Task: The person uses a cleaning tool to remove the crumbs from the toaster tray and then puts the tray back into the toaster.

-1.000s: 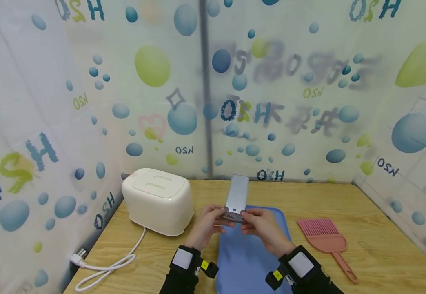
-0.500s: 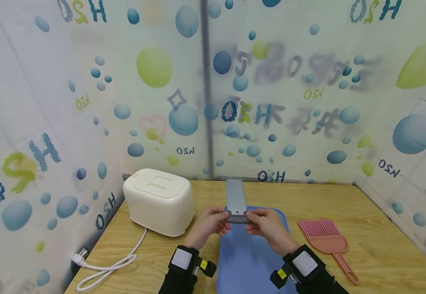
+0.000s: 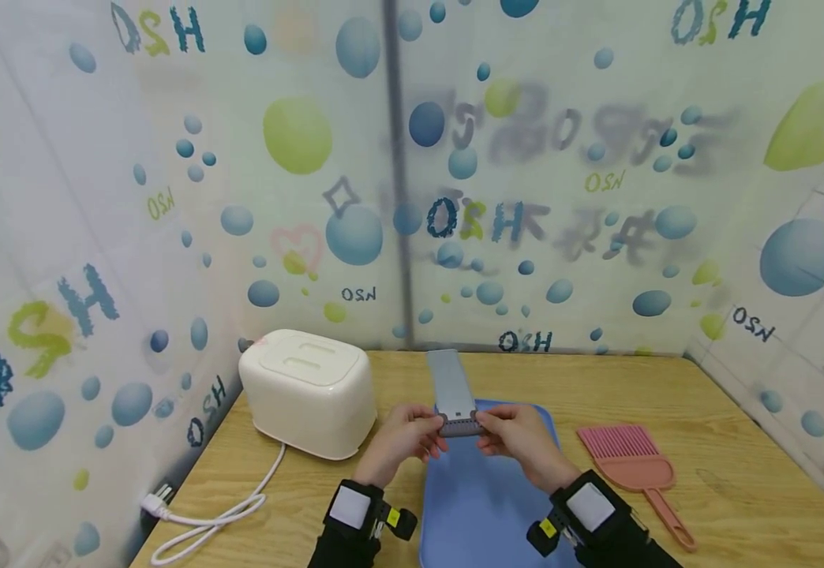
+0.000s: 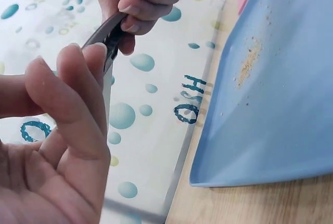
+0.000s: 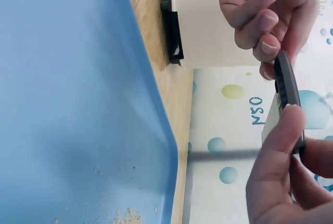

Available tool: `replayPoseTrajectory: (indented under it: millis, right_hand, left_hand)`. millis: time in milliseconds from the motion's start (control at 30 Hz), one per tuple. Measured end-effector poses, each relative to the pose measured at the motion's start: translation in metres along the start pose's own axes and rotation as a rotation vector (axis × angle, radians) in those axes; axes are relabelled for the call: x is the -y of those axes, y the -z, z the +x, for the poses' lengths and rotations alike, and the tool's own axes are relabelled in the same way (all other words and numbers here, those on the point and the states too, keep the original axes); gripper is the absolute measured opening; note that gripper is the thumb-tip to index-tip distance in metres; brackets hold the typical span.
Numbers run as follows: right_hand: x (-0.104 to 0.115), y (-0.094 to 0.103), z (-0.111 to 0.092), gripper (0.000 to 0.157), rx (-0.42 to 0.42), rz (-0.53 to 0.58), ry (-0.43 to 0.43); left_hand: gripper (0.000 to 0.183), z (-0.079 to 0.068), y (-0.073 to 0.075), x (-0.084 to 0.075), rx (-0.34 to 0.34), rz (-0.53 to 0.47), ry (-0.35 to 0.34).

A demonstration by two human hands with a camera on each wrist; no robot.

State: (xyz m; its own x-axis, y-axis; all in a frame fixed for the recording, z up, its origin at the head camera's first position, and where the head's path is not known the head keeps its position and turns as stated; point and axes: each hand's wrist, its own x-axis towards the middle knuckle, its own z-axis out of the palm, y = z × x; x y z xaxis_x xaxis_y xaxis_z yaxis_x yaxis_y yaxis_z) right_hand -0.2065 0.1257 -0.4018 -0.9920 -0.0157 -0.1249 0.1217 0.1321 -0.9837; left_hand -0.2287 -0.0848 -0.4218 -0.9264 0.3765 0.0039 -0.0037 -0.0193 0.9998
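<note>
Both hands hold a toaster crumb tray [image 3: 451,383], a long grey sheet with a dark, slotted handle end facing the person. My left hand [image 3: 399,443] pinches the left corner of that handle end between thumb and fingers. At the right corner, my right hand [image 3: 523,443] pinches it the same way. The crumb tray is held above the far part of a blue tray [image 3: 490,505], its far end leaning to the left. Light brown crumbs [image 4: 251,62] lie on the blue tray in the left wrist view, and crumbs [image 5: 126,216] show in the right wrist view.
A white toaster [image 3: 309,394] with its lid on stands at the back left, its white cord [image 3: 220,517] looped in front. A pink brush-and-dustpan piece [image 3: 635,465] lies right of the blue tray. Patterned curtains [image 3: 526,181] enclose the wooden table [image 3: 746,465].
The far end of the crumb tray has swung left and dropped slightly, while its handle end turned to face the person more squarely. Both hands keep their pinch, the right one shifted slightly right.
</note>
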Motion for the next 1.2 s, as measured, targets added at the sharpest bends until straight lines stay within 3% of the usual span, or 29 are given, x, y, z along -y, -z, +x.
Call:
replayPoseTrajectory:
  millis: [233,367,500,733,867,933,1033,1200]
  right_hand:
    - [0.001,0.003,0.009,0.030,0.095,-0.044,0.013]
    - [-0.003,0.007,0.018,0.031,0.152,-0.073,-0.001]
    - [-0.005,0.010,0.025,0.030,0.185,-0.115,-0.007]
    - [-0.006,0.012,0.037,0.024,0.242,-0.175,-0.018]
    - [-0.008,0.012,0.046,0.022,0.319,-0.223,-0.017]
    - [-0.009,0.012,0.050,0.021,0.353,-0.255,-0.023]
    - [-0.010,0.011,0.055,0.019,0.368,-0.300,-0.038]
    - [-0.017,0.007,0.058,0.015,0.368,-0.333,-0.062]
  left_hand:
    - [0.023,-0.012,0.007,0.002,-0.062,0.098,-0.007]
    - [0.021,-0.021,0.023,0.001,-0.143,0.213,-0.080]
    - [0.013,-0.032,0.040,-0.013,-0.292,0.361,-0.229]
    - [0.005,-0.046,0.072,-0.043,-0.659,0.626,-0.603]
    - [0.013,-0.049,0.093,-0.053,-0.782,0.797,-0.714]
    - [0.018,-0.046,0.102,-0.054,-0.791,0.887,-0.725]
    - [0.030,-0.039,0.114,-0.050,-0.739,1.000,-0.684]
    - [0.063,-0.028,0.127,-0.035,-0.614,1.186,-0.500]
